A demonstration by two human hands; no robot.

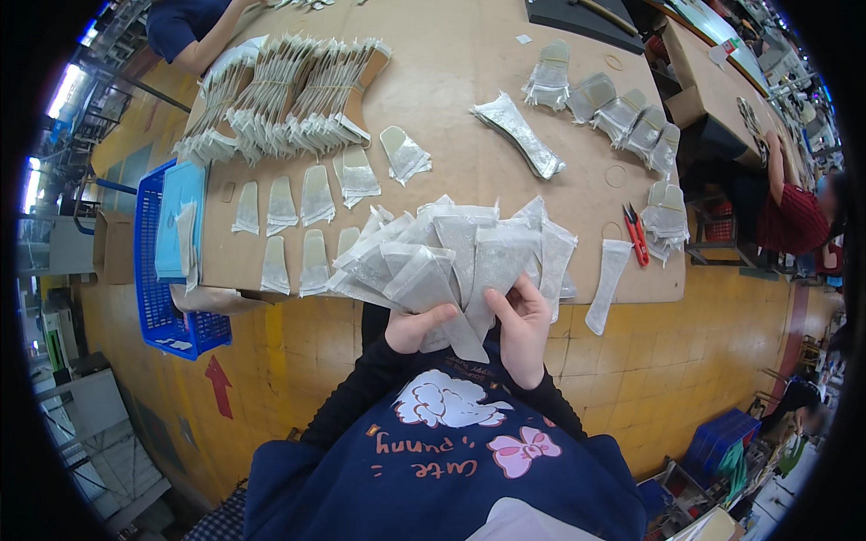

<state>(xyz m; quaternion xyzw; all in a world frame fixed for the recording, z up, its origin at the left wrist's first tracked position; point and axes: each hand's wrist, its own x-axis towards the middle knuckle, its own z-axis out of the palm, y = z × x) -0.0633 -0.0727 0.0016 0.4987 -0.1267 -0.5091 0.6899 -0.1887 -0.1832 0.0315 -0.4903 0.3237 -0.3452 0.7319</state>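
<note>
Head view showed me both hands closed on a fanned bundle of pouches (451, 257), translucent white, flat and tapered, crinkled like thin plastic film. My left hand (417, 327) pinched the lower left corner of the fan; my right hand (521, 326) gripped its lower right side, thumb across the front. The bundle sat at the near edge of the table (451, 99), a brown, matte board surface. Single pouches (298, 221) lay flat in rows to the left, beyond them stacked bundles (280, 99) standing on edge. Red snips (636, 234) lay to the right, beside one long pouch (609, 284) overhanging the edge. A blue plastic crate (167, 298), lattice-walled, hung at the left end.
</note>
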